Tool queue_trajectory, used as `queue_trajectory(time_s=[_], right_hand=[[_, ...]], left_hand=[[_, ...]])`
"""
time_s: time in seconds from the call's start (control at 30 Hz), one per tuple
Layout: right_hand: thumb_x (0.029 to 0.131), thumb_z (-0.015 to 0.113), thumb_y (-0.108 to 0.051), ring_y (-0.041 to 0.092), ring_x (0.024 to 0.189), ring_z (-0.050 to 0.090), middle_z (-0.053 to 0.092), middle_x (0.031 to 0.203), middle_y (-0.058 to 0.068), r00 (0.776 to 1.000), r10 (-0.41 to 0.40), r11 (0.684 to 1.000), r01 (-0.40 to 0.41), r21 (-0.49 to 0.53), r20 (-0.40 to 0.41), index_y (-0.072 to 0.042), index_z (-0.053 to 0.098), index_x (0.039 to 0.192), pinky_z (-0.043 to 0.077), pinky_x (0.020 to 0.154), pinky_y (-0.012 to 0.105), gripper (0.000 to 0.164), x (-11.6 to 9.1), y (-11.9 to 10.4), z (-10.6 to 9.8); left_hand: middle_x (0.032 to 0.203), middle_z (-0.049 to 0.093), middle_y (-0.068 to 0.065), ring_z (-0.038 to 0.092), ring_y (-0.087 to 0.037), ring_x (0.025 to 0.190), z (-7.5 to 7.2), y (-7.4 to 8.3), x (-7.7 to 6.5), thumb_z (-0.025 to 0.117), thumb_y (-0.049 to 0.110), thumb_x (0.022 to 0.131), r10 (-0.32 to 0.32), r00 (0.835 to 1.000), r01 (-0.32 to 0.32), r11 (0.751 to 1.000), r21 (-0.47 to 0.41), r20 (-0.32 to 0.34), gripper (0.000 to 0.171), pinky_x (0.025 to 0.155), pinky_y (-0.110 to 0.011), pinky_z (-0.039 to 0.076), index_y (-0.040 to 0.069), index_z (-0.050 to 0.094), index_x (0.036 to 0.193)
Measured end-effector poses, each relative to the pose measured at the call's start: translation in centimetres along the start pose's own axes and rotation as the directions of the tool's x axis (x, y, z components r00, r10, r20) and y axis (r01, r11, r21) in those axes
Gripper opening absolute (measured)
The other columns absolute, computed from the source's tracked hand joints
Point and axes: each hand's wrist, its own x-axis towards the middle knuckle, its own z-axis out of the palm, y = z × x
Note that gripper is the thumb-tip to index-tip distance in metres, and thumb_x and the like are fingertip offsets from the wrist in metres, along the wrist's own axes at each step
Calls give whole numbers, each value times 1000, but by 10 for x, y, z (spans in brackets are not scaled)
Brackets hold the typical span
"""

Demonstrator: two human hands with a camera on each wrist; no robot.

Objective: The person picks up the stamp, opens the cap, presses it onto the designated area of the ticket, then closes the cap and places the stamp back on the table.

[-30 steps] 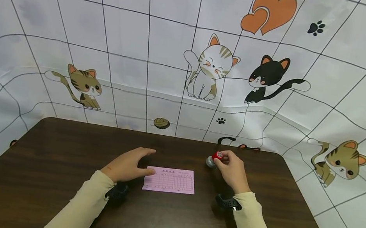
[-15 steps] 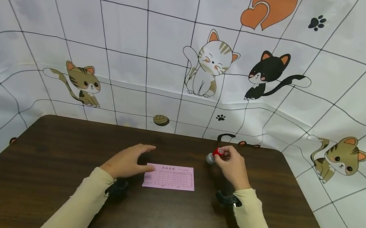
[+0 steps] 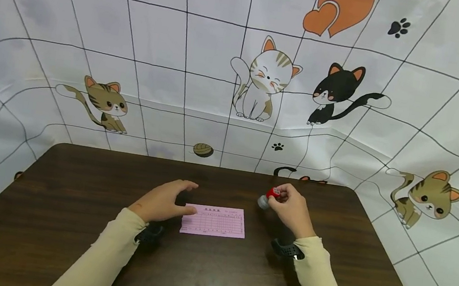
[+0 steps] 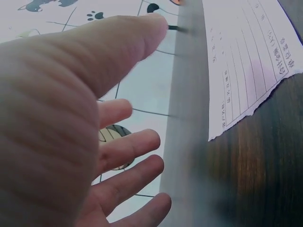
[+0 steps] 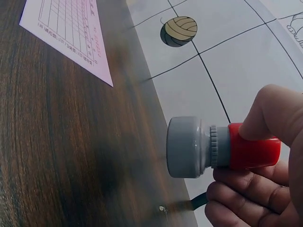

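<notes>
A pink printed form slip (image 3: 217, 222) lies flat on the table, and its torn left edge shows in the left wrist view. My left hand (image 3: 164, 201) hovers beside that edge with fingers spread, holding nothing. In the head view its thumb overlaps the slip's upper left corner. Right of the slip, my right hand (image 3: 293, 213) pinches a round stamp by its red handle (image 5: 253, 147) between thumb and curled fingers. The stamp's grey capped end (image 5: 185, 147) points down toward the table. It appears held just above the surface; contact cannot be made out.
The dark brown wooden table (image 3: 209, 278) has rounded far corners. A white curtain (image 3: 167, 79) with grid lines and cartoon cats hangs behind and along both sides. A black band (image 3: 284, 250) sits at the right wrist.
Both hands keep nearly the same places, the right still holding the stamp. The head view tilted slightly downward early on, which shifts the whole scene up a little.
</notes>
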Motion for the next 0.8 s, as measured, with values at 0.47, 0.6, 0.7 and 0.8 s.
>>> queue_trajectory(time_s=[0.47, 0.6, 0.7, 0.8], right_hand=[[83, 67, -19, 16, 78, 58, 65, 90, 1, 998, -57, 998, 57, 1, 6, -16, 62, 106, 50, 67, 31, 24, -6, 4, -2], [83, 68, -18, 16, 79, 60, 65, 91, 2, 998, -60, 998, 60, 1, 11, -14, 62, 105, 51, 70, 31, 24, -7, 3, -1], [83, 68, -16, 17, 80, 61, 65, 92, 3, 998, -61, 998, 61, 2, 12, -13, 61, 106, 52, 71, 32, 24, -8, 1, -1], [83, 68, -14, 18, 79, 61, 64, 92, 5, 998, -62, 998, 62, 3, 15, -13, 61, 107, 52, 69, 32, 25, -9, -2, -2]], left_hand=[[134, 53, -3, 49, -24, 125, -4, 9, 5, 71, 56, 77, 42, 999, -41, 998, -43, 15, 76, 101, -49, 40, 21, 46, 140], [134, 54, -2, 49, -24, 125, -2, 8, 6, 72, 54, 77, 25, 999, -24, 999, -36, 20, 74, 101, -49, 40, 23, 46, 140], [133, 54, -1, 50, -24, 124, -1, 7, 6, 73, 49, 79, 19, 1000, -19, 999, -34, 20, 72, 101, -48, 40, 22, 46, 140], [134, 54, -2, 49, -24, 125, -2, 7, 5, 74, 46, 79, 24, 1000, -23, 999, -39, 18, 72, 101, -49, 40, 21, 45, 141]])
